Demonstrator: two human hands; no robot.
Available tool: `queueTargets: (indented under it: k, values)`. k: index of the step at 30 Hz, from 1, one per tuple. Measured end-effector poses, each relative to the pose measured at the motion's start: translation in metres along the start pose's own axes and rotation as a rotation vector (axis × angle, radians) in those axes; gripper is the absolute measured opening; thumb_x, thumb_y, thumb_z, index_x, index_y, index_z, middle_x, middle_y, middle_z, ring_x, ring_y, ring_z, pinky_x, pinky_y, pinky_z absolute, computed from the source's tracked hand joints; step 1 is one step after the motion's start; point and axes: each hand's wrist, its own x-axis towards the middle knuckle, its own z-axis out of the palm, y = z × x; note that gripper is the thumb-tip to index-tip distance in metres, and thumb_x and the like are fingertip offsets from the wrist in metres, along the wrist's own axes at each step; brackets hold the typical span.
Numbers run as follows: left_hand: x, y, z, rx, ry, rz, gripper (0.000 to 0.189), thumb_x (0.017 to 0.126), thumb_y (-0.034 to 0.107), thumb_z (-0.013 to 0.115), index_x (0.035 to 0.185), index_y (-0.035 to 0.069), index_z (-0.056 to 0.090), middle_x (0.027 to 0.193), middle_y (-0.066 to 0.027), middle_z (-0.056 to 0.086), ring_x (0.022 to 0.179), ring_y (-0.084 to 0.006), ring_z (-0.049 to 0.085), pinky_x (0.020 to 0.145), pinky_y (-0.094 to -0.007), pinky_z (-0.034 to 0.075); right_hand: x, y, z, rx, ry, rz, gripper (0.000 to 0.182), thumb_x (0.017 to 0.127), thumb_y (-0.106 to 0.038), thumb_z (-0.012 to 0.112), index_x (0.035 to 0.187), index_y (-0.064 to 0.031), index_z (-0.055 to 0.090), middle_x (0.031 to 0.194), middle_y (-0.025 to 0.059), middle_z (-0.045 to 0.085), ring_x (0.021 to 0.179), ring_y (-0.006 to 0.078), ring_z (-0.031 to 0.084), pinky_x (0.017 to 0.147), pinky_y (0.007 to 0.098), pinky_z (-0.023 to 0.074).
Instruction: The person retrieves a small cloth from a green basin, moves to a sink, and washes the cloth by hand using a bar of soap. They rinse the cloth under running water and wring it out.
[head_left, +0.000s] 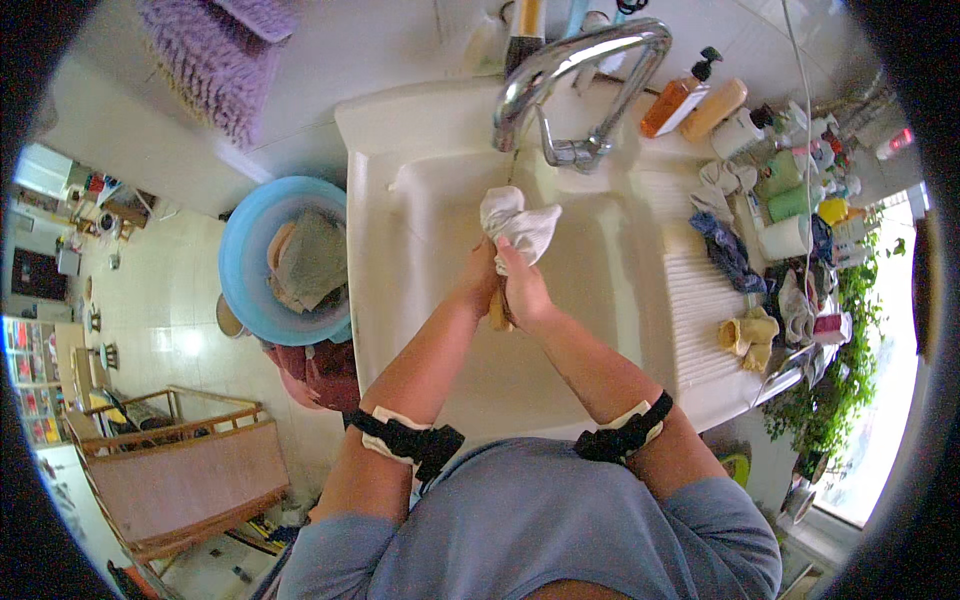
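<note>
Over the basin of a cream laundry sink (420, 225), both my hands grip a wet-looking white ribbed cloth item (525, 229), possibly a sock. My right hand (527, 292) has its thumb pressed on top of the cloth. Close against it, my left hand (480, 277) holds from the other side, its fingers mostly hidden. A tan piece (498, 313) shows below between the hands; whether it is fabric or something else is unclear. Beyond the cloth arches a chrome faucet (581, 60), with no water visibly flowing.
Left of the sink stands a blue plastic basin (244, 262) holding cloths (311, 259). On the right, the ribbed washboard (701, 330) borders yellow socks (750, 337), a dark blue cloth (727, 251) and white socks (720, 184). An amber pump bottle (667, 105) and several others line the back.
</note>
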Motion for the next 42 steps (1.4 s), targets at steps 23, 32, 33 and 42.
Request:
queueTargets:
  k: [23,32,33,42]
  values:
    - [-0.041,-0.001,0.010,0.995,0.088,0.877,0.050,0.085,0.038,0.041,0.127,0.011,0.031,0.112,-0.0120,0.046,0.102,-0.0270,0.044,0.088,-0.0413,0.034,0.027,-0.034,-0.029,0.707,0.161,0.299,0.046,0.087,-0.035,0.022,0.105,0.0007,0.047,0.099,0.0167,0.056,0.088,0.0287,0.055,0.083,0.0419,0.0406]
    - [-0.023,0.010,0.045,1.170,0.080,1.172,0.042,0.085,0.030,0.040,0.120,0.008,0.040,0.108,-0.0180,0.046,0.098,-0.0341,0.043,0.086,-0.0429,0.030,-0.001,-0.029,-0.023,0.532,-0.072,0.258,0.037,0.090,-0.032,0.027,0.109,-0.0064,0.047,0.110,0.0083,0.050,0.098,0.0207,0.049,0.088,0.0352,0.0379]
    - [-0.021,0.010,0.046,1.058,0.128,1.091,0.042,0.085,0.030,0.039,0.120,0.007,0.040,0.107,-0.0184,0.046,0.098,-0.0339,0.043,0.086,-0.0422,0.031,-0.005,-0.032,-0.019,0.480,-0.053,0.246,0.038,0.090,-0.033,0.029,0.111,-0.0064,0.045,0.111,0.0080,0.050,0.100,0.0208,0.048,0.089,0.0351,0.0373]
    - [-0.018,-0.006,0.035,0.691,0.107,0.467,0.055,0.086,0.052,0.026,0.119,0.009,0.036,0.116,-0.0165,0.045,0.103,-0.0320,0.046,0.088,-0.0359,0.034,-0.001,-0.011,-0.014,0.107,0.160,-0.090,0.047,0.087,-0.044,0.036,0.109,-0.0038,0.047,0.105,0.0060,0.050,0.097,0.0166,0.045,0.087,0.0300,0.0335]
